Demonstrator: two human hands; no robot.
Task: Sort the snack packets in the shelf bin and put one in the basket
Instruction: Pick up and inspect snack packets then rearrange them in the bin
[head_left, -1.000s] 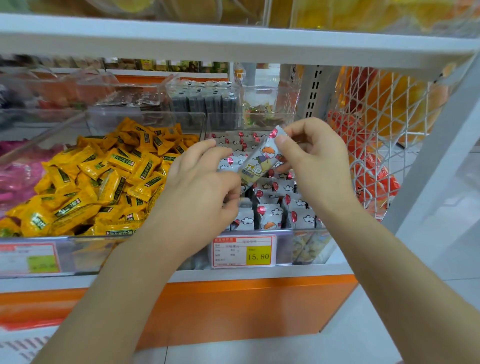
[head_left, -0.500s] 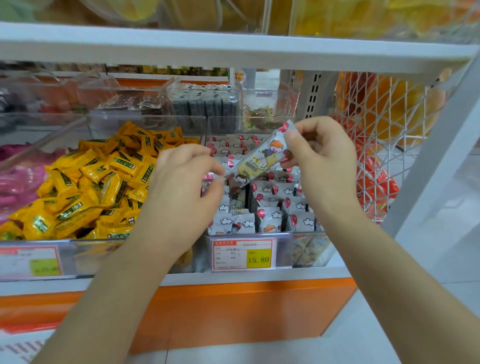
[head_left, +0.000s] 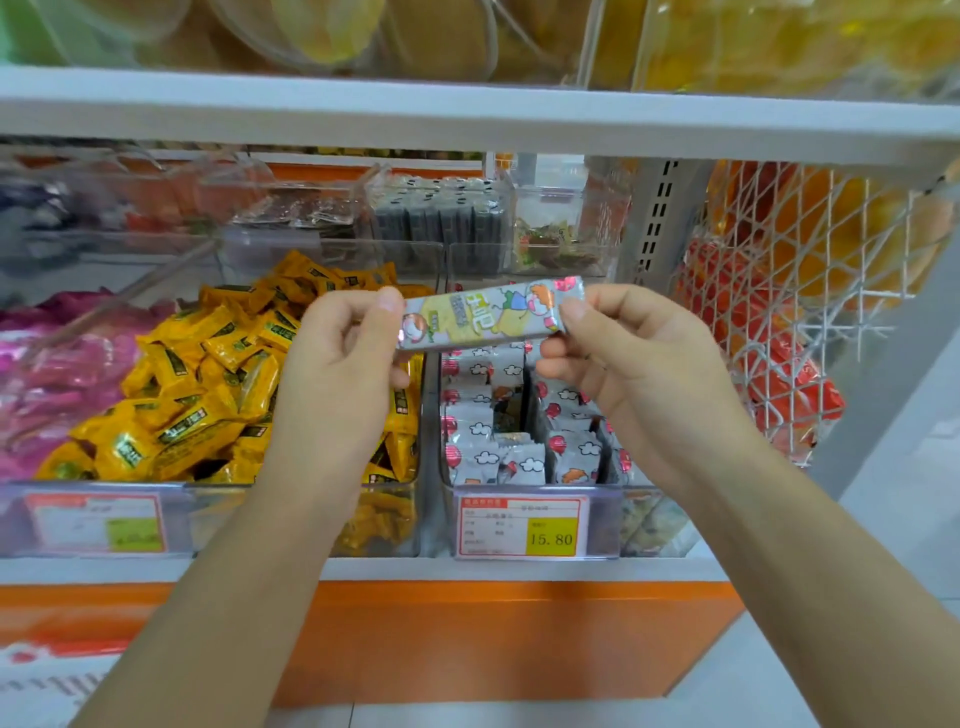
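A long silver snack packet (head_left: 488, 317) with a cartoon print is held level above the shelf. My left hand (head_left: 348, 353) pinches its left end between thumb and fingers. My right hand (head_left: 623, 358) pinches its right end. Below them a clear shelf bin (head_left: 602, 519) holds several matching silver packets (head_left: 478, 431) standing in rows. No basket for the packet can be made out.
A clear bin of yellow candy packets (head_left: 208, 374) sits left of the silver ones, pink packets (head_left: 47, 374) further left. More clear bins (head_left: 441, 218) stand behind. A white wire rack (head_left: 810, 291) with orange and red bags hangs right. A white shelf board (head_left: 467, 114) runs overhead.
Both hands rose out of the bin with the packet. It turned from tilted to level, and my left hand shifted to pinch its left end.
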